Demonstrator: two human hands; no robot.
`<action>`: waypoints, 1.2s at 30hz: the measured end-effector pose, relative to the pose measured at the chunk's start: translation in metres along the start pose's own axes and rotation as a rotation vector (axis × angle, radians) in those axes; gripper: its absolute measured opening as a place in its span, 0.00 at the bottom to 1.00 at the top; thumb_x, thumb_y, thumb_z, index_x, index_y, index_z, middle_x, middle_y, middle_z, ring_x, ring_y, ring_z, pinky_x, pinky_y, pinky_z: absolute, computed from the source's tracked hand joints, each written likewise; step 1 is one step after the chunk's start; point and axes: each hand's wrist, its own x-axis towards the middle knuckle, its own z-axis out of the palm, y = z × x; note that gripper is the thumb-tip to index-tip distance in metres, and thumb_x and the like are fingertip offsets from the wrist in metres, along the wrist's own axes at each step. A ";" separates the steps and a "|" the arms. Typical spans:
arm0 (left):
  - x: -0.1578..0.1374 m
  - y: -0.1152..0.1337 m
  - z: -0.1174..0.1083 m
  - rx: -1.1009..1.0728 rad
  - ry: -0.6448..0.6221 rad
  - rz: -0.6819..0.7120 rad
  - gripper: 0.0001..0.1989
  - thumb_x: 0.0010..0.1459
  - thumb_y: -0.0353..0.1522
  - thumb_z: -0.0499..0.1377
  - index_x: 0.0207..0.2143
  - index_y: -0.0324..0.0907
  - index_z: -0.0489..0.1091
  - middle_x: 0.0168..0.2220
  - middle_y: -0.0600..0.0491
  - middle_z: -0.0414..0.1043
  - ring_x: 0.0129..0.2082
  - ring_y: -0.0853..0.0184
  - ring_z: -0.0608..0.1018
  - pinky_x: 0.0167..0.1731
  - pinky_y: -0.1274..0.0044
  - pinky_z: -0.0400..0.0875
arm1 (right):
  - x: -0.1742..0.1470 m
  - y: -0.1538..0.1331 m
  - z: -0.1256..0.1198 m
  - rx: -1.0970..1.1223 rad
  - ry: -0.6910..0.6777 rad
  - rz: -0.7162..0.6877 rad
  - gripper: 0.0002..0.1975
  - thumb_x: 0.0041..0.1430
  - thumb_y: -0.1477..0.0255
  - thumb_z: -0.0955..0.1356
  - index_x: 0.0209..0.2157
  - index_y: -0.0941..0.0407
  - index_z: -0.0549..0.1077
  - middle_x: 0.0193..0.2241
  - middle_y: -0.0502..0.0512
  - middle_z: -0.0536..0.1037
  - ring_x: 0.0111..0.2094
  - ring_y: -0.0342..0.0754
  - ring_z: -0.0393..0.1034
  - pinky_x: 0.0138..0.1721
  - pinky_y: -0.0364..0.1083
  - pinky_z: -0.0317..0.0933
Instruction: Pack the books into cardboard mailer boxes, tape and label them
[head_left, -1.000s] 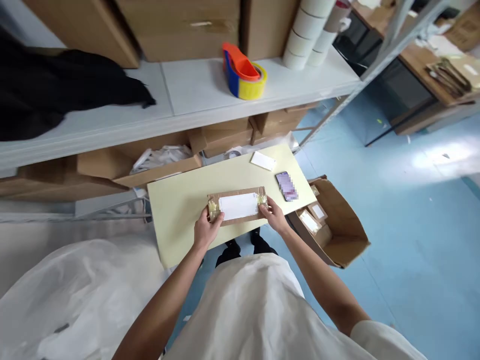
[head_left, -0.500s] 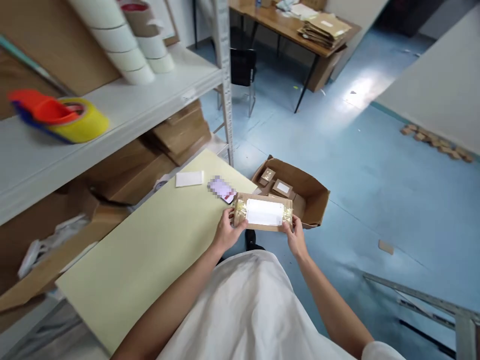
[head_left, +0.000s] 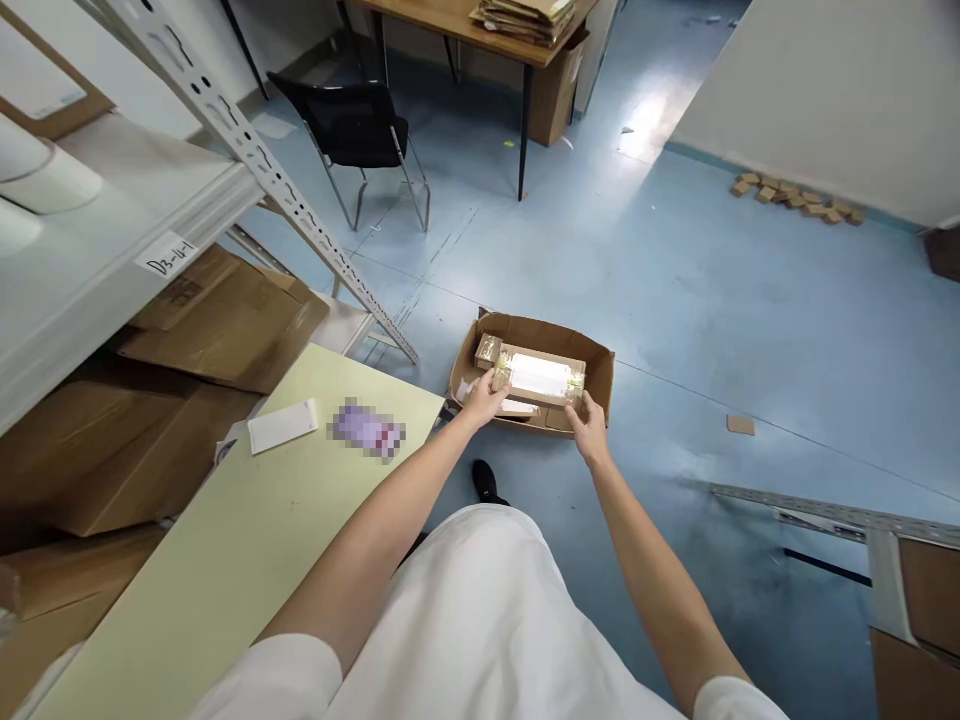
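Between my two hands is a flat cardboard parcel [head_left: 538, 375] with a white label on top and shiny tape at both ends. My left hand [head_left: 486, 400] grips its left end, and my right hand [head_left: 589, 425] grips its lower right corner. The parcel is over an open cardboard box [head_left: 600, 390] on the floor; I cannot tell whether it touches what lies inside. A small taped carton [head_left: 488, 350] shows in the box at the parcel's left. Other contents are partly hidden under the parcel.
To the left is a pale yellow tabletop [head_left: 247, 540] with a white label stack [head_left: 283, 427] and a blurred-out phone [head_left: 366, 428]. A metal shelf [head_left: 187, 200] holds rolls above cardboard boxes. Farther off stand a black chair [head_left: 345, 125] and a wooden table [head_left: 480, 45].
My hands have carried the parcel away from the table's edge and out over the floor box. The view has turned right, and the tape dispenser on the shelf has left the picture.
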 end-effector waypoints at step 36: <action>-0.391 -0.233 -0.130 -0.300 0.881 -0.600 0.26 0.47 0.48 0.55 0.44 0.39 0.68 0.42 0.43 0.76 0.38 0.59 0.79 0.43 0.66 0.72 | -0.137 -0.151 0.313 -1.173 -0.952 -0.623 0.29 0.62 0.63 0.60 0.63 0.52 0.48 0.47 0.62 0.74 0.46 0.55 0.70 0.41 0.50 0.60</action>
